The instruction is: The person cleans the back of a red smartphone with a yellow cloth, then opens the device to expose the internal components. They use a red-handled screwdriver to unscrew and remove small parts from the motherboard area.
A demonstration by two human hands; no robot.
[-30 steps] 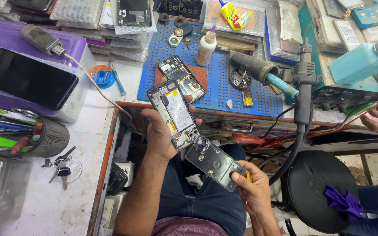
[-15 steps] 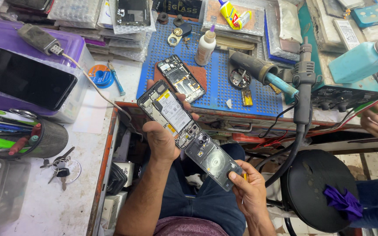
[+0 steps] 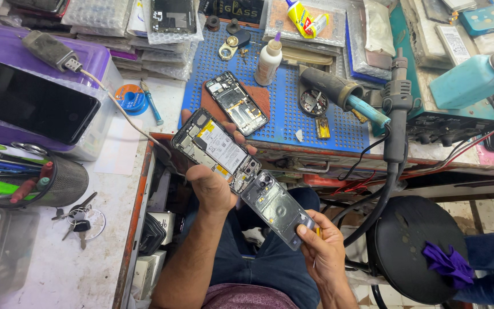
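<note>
Left hand (image 3: 215, 189) is closed around an opened smartphone body with exposed boards and a white battery (image 3: 215, 150), gripped from beneath with the fingers curled over its far edge. Right hand (image 3: 321, 249) is closed on the lower corner of a dark translucent back cover with a camera cut-out (image 3: 275, 207), pinched between thumb and fingers. The top end of the cover is seen touching the lower end of the phone body, so the two parts are held end to end in one slanted line over the lap, just in front of the blue perforated work mat (image 3: 284, 111).

On the mat, a second opened phone frame with bare circuit boards (image 3: 236, 103) is laid on a brown pad, just beyond the held phone body. A white glue bottle with a purple tip (image 3: 269, 60) is stood upright on the mat, to the right of that frame. A black hot-air handle with a teal grip (image 3: 341, 94) is laid at the right edge of the mat. A black handpiece on a thick black cable (image 3: 395, 114) is positioned further right of the mat. A black tablet with a dark screen (image 3: 32, 111) is rested on a purple box well left of the mat. A round black stool seat with a purple cloth (image 3: 415, 246) is placed below and right of the mat.
</note>
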